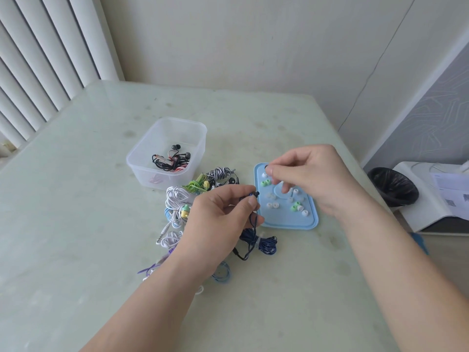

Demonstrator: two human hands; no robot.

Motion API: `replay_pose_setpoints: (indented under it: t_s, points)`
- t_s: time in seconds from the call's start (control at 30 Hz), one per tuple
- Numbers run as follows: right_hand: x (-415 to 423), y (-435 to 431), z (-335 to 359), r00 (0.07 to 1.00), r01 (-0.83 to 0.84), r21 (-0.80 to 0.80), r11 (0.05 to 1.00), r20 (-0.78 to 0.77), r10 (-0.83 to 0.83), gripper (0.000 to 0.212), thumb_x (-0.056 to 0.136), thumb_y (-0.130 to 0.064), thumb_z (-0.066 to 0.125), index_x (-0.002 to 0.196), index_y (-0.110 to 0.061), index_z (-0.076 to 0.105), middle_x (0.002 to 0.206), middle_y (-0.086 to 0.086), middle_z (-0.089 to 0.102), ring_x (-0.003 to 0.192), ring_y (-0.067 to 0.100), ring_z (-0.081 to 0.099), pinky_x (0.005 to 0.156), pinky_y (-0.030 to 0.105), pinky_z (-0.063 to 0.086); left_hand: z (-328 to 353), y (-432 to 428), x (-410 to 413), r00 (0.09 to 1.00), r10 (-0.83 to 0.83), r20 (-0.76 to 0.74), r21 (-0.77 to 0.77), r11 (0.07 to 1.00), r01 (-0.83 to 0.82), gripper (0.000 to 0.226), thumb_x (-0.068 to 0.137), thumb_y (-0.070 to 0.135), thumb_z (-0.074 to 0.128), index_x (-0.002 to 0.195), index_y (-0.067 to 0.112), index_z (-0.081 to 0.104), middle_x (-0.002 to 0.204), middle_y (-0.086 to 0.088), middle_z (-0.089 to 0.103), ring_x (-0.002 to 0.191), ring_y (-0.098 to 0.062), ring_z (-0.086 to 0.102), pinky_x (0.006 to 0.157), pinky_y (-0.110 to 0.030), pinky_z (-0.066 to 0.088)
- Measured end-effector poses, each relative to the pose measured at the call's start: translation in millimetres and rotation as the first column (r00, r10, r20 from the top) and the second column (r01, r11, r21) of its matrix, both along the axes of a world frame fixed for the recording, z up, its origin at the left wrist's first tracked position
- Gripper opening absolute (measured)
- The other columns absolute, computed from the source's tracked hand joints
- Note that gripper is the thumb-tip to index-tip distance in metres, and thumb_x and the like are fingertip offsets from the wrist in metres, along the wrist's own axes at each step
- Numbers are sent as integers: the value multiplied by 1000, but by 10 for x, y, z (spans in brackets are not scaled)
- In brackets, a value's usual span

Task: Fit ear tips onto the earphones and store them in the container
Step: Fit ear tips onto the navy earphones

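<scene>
L hand (223, 212) pinched the dark blue earbud (255, 195) nozzle-up btwn thumb & forefinger, prob. so a tip could go on; its cord (256, 240) trailed to the table. R hand (304, 179) nipped a dark ear tip (266, 167) over the blue tray (311, 221) of spare tips. Clear container (166, 151), w/ one finished pair inside, sat just behind the unsorted earphones (177, 204).

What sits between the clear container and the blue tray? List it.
In the head view, between the clear container and the blue tray lie bundled earphones: a black-and-white striped bundle and a green bundle.
</scene>
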State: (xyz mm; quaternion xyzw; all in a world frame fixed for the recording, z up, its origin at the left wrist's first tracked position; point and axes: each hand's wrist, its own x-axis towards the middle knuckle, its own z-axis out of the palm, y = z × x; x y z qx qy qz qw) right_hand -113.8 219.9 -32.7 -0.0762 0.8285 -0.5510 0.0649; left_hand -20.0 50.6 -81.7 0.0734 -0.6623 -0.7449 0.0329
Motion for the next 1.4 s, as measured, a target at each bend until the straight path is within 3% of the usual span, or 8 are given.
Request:
replay_pose_setpoints:
  t_s: [0.17, 0.33, 0.53, 0.7, 0.8, 1.1, 1.23, 1.4]
  points:
    - [437, -39, -204, 982, 95, -432, 897, 187, -14, 15, 78, 6, 80, 91, 1, 75, 84, 24, 73, 70, 28, 69, 67, 34, 59, -14, 16, -3, 1000, 20, -9, -11, 1000, -20, 15, 98, 7, 69, 111, 12, 73, 85, -6, 77, 74, -23, 78, 86, -47, 64]
    - [563, -68, -318, 957, 144, -593, 793, 286, 40, 20, 66, -3, 79, 85, -2, 75, 80, 23, 72, 64, 24, 70, 63, 30, 60, -31, 21, 5, 999, 26, -32, -31, 999, -27, 9, 97, 7, 70, 102, 14, 75, 86, -5, 79, 80, -27, 80, 86, -51, 63]
    - [543, -72, -376, 948, 127, -607, 784, 308, 84, 10, 65, 0, 76, 71, -9, 77, 73, 19, 72, 61, 23, 70, 59, 28, 59, -68, 25, -11, 998, -2, -60, -42, 999, -1, 11, 97, 5, 69, 99, 14, 76, 90, -11, 80, 85, -36, 78, 86, -55, 63]
    - [549, -82, -380, 965, 68, -583, 810, 244, 95, 12, 68, -1, 75, 67, -13, 79, 73, 17, 75, 62, 21, 68, 60, 28, 58, -89, 17, -11, 996, -28, -85, -78, 997, 22, 9, 97, 4, 69, 101, 10, 74, 88, -8, 80, 81, -28, 79, 83, -48, 65]
    - [556, -79, -389, 969, 49, -591, 805, 225, 106, 12, 69, -2, 75, 68, -13, 79, 74, 17, 75, 64, 20, 68, 61, 27, 57, -84, 20, -3, 994, -33, -108, -131, 991, 19, 10, 97, 3, 69, 99, 12, 74, 84, -5, 80, 74, -21, 79, 77, -39, 65]
    - [548, -64, -473, 994, 28, -504, 863, 104, 28, 13, 70, -12, 78, 82, -9, 76, 82, 24, 74, 70, 28, 67, 67, 33, 57, -43, 30, 24, 994, -27, -103, -193, 981, 6, 6, 97, 7, 70, 96, 13, 72, 80, -1, 79, 70, -16, 77, 73, -42, 63]
    - [542, -77, -499, 1000, 6, -456, 890, 28, 8, 7, 81, 2, 74, 83, -4, 73, 82, 27, 73, 66, 32, 68, 68, 35, 58, -42, 46, 46, 995, -13, -97, -198, 980, -6, 7, 97, 9, 70, 94, 16, 70, 78, -3, 78, 70, -18, 76, 72, -47, 61]
    - [558, -100, -527, 999, -27, -455, 890, -28, 17, 11, 84, 8, 72, 82, -2, 73, 78, 18, 75, 63, 32, 68, 69, 37, 59, -58, 41, 42, 995, 12, -103, -207, 978, -34, 7, 96, 10, 72, 93, 16, 69, 74, -2, 77, 65, -16, 74, 65, -34, 60]
